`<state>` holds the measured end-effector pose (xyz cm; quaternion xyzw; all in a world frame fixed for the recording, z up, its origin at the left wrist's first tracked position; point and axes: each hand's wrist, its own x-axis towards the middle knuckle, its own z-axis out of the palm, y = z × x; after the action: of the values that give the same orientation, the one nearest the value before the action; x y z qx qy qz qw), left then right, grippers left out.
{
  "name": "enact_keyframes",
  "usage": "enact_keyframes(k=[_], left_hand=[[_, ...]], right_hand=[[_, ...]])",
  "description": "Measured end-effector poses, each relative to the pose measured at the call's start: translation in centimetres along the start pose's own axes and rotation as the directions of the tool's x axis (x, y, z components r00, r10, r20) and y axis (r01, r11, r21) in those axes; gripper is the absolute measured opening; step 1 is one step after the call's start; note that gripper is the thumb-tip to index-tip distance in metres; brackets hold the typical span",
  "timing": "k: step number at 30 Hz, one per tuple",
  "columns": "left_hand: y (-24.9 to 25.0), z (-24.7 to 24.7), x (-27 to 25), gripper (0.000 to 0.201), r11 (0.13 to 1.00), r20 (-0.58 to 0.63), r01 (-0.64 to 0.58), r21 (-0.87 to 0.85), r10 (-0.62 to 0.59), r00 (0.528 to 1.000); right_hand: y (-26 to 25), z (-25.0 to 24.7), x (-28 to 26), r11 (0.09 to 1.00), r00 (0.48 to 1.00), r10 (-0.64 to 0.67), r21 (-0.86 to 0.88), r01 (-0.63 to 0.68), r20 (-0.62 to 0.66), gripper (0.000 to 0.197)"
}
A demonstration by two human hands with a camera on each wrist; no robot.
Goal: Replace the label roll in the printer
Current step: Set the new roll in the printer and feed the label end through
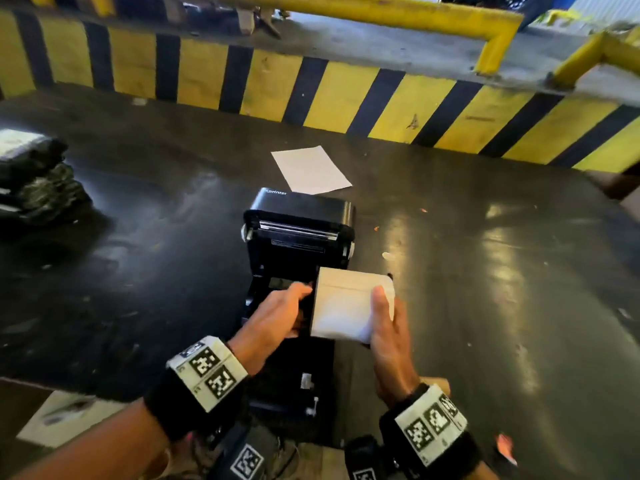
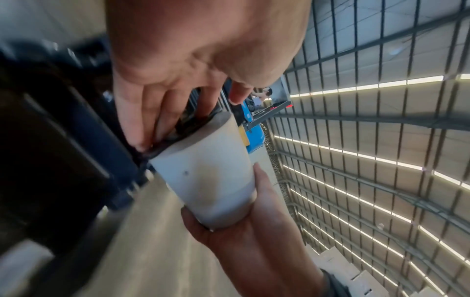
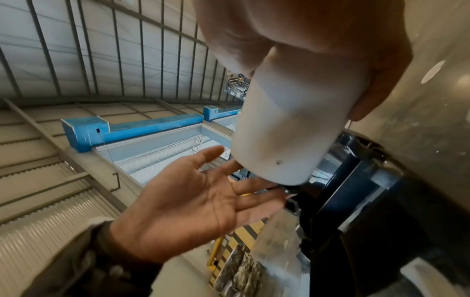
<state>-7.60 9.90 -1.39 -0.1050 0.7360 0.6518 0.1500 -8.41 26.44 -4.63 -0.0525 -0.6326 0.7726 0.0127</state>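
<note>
Two hands: right (image 1: pixel 389 327) gripping label roll (image 1: pixel 346 306), left (image 1: pixel 273 317) flat-fingered at "Xprinter" printer (image 1: pixel 301 220).

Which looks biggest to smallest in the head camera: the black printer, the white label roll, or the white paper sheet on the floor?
1. Black printer, open, clearly biggest.
2 and 3. White label roll and white paper sheet look alike; the roll is held nearer the camera, so unsure.

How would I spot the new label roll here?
Find the open black label printer on the dark floor. Just above its near end, the right hand grips a white paper cylinder, unlike the flat white sheet behind the printer.
</note>
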Motion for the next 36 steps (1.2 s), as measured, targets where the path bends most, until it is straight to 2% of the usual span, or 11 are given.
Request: enact_keyframes(k=[4,7,12,13,15,17,20,22,25,31,36], left_hand=[[0.1,-3.7,0.0,0.05,0.999,-0.059,0.009,-0.043,-0.012,0.998],[-1.0,-5.5,0.4,0.035,0.993,-0.145,-0.009,-0.116,-0.008,0.989],[-3.3,-7.4,1.2,0.03,0.989,-0.15,0.04,-0.146,-0.062,0.987],[-3.8,-7.5,1.4,0.027,0.989,-0.153,0.027,-0.144,-0.049,0.987],[-4.5,-7.7,1.7,0.025,0.994,-0.161,0.008,-0.11,-0.026,0.987],[-4.9,-7.7,2.1,0.024,0.998,-0.163,0.002,-0.058,-0.011,0.987],[-5.7,-7.5,2.4,0.012,1.0,-0.154,0.029,0.001,-0.029,0.988],[-6.5,-7.3,2.7,0.014,0.998,-0.154,0.032,0.06,-0.022,0.988],[-7.2,-7.5,3.1,0.011,0.991,-0.128,0.016,0.13,0.001,0.992],[-7.8,-7.3,2.8,0.043,0.979,-0.155,-0.005,0.205,0.038,0.987],[-7.7,-7.1,2.5,0.044,0.947,-0.187,-0.038,0.319,0.102,0.977]], right_hand=[[0.6,4.0,-1.0,0.994,0.997,-0.071,-0.079,0.072,0.023,0.027],[1.4,6.4,-0.9,0.985,0.994,-0.09,-0.144,0.099,0.066,0.026],[3.6,7.7,-0.1,0.953,0.99,-0.043,-0.29,0.081,0.135,0.028],[4.4,7.6,-0.1,0.933,0.992,-0.009,-0.356,0.052,0.122,0.034],[5.5,6.9,0.0,0.82,0.993,0.073,-0.573,-0.005,0.095,0.057],[5.9,6.2,0.0,0.729,0.988,0.138,-0.682,-0.059,0.062,0.062],[5.8,5.3,0.0,0.749,0.983,0.159,-0.66,-0.057,0.095,0.072],[6.1,4.7,0.0,0.731,0.977,0.19,-0.678,-0.076,0.096,0.08],[6.4,4.2,-0.1,0.696,0.968,0.233,-0.712,-0.097,0.095,0.073],[7.5,4.2,-1.2,0.686,0.968,0.231,-0.722,-0.091,0.097,0.068],[7.5,3.8,-1.1,0.671,0.961,0.259,-0.734,-0.104,0.1,0.066]])
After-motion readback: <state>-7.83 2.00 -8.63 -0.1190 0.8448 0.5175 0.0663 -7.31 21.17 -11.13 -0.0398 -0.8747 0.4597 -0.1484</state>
